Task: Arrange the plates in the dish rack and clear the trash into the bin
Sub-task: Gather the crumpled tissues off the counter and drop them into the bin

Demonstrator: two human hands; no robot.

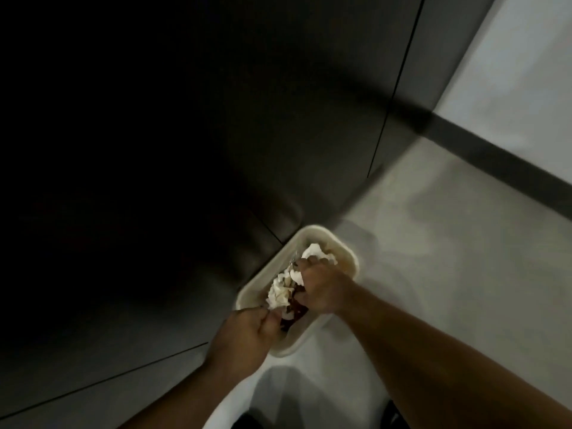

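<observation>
A cream rectangular bin [346, 252] stands on the pale floor against dark cabinet fronts. Crumpled white paper trash [280, 292] and some dark reddish scraps [297, 311] lie over its opening. My right hand [322, 289] is over the bin with its fingers curled round white paper. My left hand [247, 332] is at the bin's near left rim, its fingers curled and pinching the edge of the trash. No plates or dish rack are in view.
Dark cabinet doors [154, 181] fill the left and upper view. Pale floor [433, 258] spreads to the right, bounded by a dark skirting strip [495, 153] below a white wall [510, 72]. My dark shoes show at the bottom edge.
</observation>
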